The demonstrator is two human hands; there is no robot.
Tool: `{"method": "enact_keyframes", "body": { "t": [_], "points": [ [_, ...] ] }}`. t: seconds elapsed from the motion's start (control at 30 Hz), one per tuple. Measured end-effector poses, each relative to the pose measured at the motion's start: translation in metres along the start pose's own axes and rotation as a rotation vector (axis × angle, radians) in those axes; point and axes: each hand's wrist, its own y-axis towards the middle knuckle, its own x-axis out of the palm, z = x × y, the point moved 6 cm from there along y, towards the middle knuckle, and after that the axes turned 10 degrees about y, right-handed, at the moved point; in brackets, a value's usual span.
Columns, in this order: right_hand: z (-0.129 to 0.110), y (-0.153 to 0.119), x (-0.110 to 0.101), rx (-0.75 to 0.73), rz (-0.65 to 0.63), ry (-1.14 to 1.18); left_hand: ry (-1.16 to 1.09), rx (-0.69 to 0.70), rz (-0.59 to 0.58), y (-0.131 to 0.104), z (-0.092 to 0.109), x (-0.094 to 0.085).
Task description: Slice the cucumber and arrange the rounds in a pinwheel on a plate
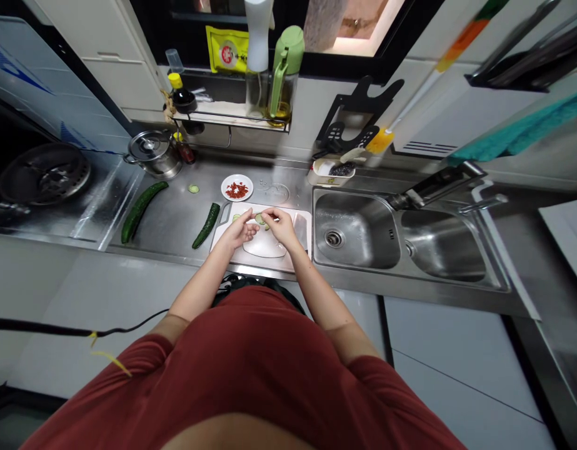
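Observation:
Over the white cutting board (222,247), both hands meet above a white plate (264,249). A thin pale-green cucumber slice (259,219) is between their fingertips. My right hand (279,226) pinches it from the right. My left hand (240,231), palm turned up and fingers curled, brings its thumb and fingertip to the slice's left edge. More cucumber slices (236,218) lie on the board just behind my left hand, and others are partly hidden by the hands. A broad knife blade (300,225) rests at the board's right side.
A cut cucumber (206,225) lies left of the board, a longer whole cucumber (144,211) farther left. Behind are a plate (226,182) of chopped red pieces and a cucumber end (193,188). A double sink (356,228) is on the right, a steel pot (153,153) back left.

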Motion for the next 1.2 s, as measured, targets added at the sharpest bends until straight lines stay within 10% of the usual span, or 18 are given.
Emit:
{"method": "enact_keyframes", "body": {
  "t": [0.87,1.2],
  "points": [
    [-0.005,-0.005,0.007,0.038,-0.182,-0.028,-0.166,-0.013,-0.165,-0.009,0.005,0.012],
    [0.012,-0.032,-0.015,0.072,-0.213,-0.153,-0.139,-0.044,-0.151,0.002,-0.043,0.022]
  ]
}}
